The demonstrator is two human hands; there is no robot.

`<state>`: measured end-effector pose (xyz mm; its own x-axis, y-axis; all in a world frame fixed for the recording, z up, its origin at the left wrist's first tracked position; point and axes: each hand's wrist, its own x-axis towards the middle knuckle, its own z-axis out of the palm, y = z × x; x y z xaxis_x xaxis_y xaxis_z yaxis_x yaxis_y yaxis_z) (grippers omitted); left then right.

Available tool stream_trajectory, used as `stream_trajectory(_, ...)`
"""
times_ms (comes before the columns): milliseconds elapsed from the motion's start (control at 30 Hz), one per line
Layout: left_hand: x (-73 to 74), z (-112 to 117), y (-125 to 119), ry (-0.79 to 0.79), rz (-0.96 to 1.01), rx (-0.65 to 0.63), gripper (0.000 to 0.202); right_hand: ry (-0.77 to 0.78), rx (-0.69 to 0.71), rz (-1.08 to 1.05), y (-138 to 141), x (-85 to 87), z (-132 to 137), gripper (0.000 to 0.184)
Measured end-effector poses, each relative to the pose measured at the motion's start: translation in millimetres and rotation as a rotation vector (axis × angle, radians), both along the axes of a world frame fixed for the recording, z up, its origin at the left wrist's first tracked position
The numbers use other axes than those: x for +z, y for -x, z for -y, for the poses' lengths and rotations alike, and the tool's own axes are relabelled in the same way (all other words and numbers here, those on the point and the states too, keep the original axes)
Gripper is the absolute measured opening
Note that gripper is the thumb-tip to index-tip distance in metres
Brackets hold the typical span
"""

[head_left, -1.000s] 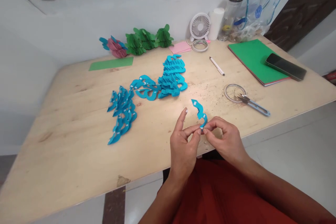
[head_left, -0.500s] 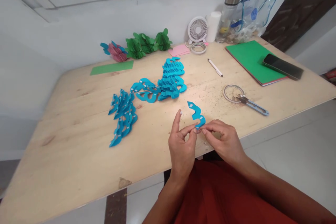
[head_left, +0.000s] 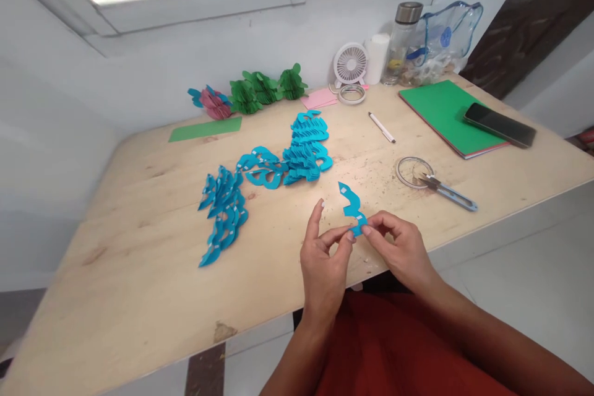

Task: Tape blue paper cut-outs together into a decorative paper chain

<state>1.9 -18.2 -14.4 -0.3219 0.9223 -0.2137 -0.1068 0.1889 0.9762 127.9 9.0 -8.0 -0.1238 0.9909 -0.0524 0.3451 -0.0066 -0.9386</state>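
Observation:
Both hands meet over the near edge of the wooden table (head_left: 139,297). My left hand (head_left: 325,260) pinches the lower end of a curved blue paper cutout (head_left: 351,205) between thumb and middle finger, with the index finger raised. My right hand (head_left: 399,250) pinches the same end from the right. The cutout stands up from the fingers and carries small white tape squares. Further back lie a row of joined blue cutouts (head_left: 225,213), a few loose ones (head_left: 262,167) and a stacked pile of them (head_left: 307,148).
A tape ring (head_left: 411,170) and a metal cutter (head_left: 450,193) lie to the right. Behind are a green folder (head_left: 445,111) with a phone (head_left: 500,125) on it, a pen (head_left: 381,127), another tape roll (head_left: 351,93), a small fan (head_left: 350,64), a bottle (head_left: 401,34), and green paper decorations (head_left: 264,85).
Both hands keep pinching the cutout's lower end. The cutout has tilted slightly. The camera has tipped upward, showing more of the window.

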Motion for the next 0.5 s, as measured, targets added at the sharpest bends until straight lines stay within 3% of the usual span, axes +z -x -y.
stream_trajectory(333,-4.3,0.8,3.4,-0.036,0.047,-0.015,0.066,-0.035,0.024,-0.019,-0.4,-2.4,-1.7,0.02)
stream_trajectory(500,-5.7,6.2,3.1,-0.191,-0.192,0.023,0.068,0.002,-0.039,-0.025,4.9,-4.8,-2.9,0.021)
